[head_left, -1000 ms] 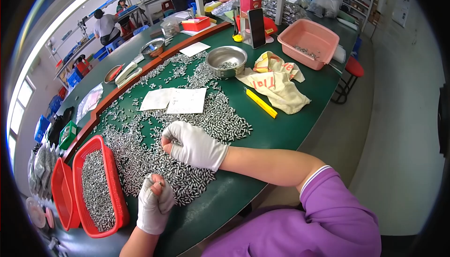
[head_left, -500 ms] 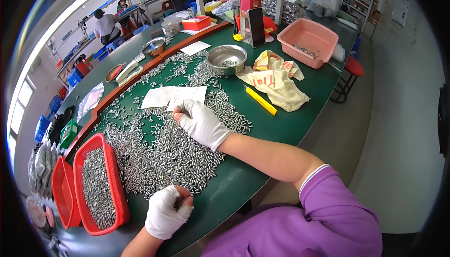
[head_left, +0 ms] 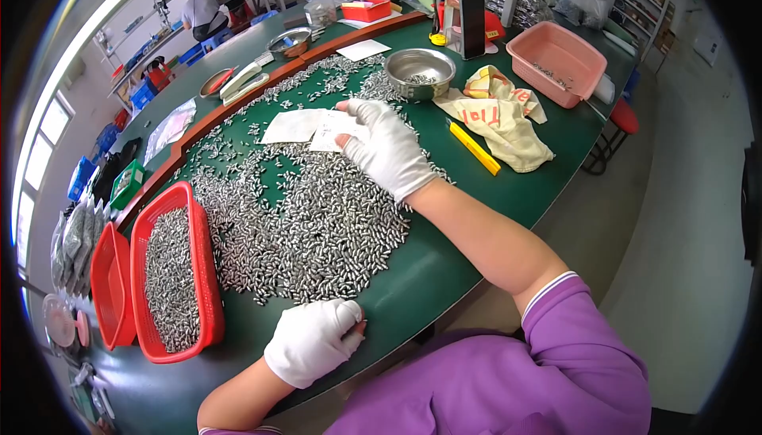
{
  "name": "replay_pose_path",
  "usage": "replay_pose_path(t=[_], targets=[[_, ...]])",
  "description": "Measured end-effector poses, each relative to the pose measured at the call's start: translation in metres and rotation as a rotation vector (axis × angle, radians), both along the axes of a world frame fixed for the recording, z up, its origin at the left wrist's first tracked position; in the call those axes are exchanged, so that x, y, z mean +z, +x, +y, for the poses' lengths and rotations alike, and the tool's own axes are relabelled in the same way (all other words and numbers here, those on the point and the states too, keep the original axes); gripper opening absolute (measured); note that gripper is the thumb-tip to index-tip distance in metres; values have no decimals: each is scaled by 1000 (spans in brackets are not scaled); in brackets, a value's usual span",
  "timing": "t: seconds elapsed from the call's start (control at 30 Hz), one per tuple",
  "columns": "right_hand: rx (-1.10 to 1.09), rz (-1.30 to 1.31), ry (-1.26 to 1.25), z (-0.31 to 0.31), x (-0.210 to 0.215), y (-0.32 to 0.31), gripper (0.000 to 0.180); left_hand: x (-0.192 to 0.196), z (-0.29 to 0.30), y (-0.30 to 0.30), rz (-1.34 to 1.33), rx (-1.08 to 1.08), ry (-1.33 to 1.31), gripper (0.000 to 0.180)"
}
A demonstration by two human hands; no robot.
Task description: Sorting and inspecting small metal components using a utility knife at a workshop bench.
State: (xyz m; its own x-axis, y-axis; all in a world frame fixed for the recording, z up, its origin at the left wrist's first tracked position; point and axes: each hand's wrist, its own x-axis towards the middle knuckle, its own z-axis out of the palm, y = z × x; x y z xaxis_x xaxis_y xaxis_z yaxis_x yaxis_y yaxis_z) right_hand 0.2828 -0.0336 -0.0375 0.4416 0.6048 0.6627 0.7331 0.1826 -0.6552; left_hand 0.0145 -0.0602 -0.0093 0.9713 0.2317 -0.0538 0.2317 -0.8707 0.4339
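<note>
The right hand point(head_left: 387, 149) (white-gloved) lies flat and open, fingers spread, on the far side of the pins point(head_left: 305, 221), its fingertips touching the papers point(head_left: 305, 125) at 11 o'clock from it; it grips nothing. The left hand point(head_left: 313, 340), also gloved, is curled into a loose fist at the near table point(head_left: 476, 189) edge, just at 6 o'clock from the heap; whether it holds any pins cannot be told. The pins spread over the green top between both hands. A red basket point(head_left: 202, 276) full of pins sits at 9 o'clock from the left hand. A steel bowl point(head_left: 419, 71) stands at 1 o'clock from the right hand, a yellow knife point(head_left: 475, 148) at 3 o'clock.
</note>
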Motion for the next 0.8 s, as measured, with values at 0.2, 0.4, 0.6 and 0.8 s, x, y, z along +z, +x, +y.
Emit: replay_pose_path(t=[0.2,0.4,0.6,0.8], targets=[[-207,43,36,-29,38,41,45,-7,-1,-3,-9,17,24,13],[-512,-249,-790,-99,48,55,27,-9,-2,-9,-40,37,15,13],[-634,-359,-984,-120,8,67,26,-7,-3,-6,-75,12,22,11],[-662,-483,-507,-141,-12,76,23,-13,-1,-1,-133,72,-68,12]])
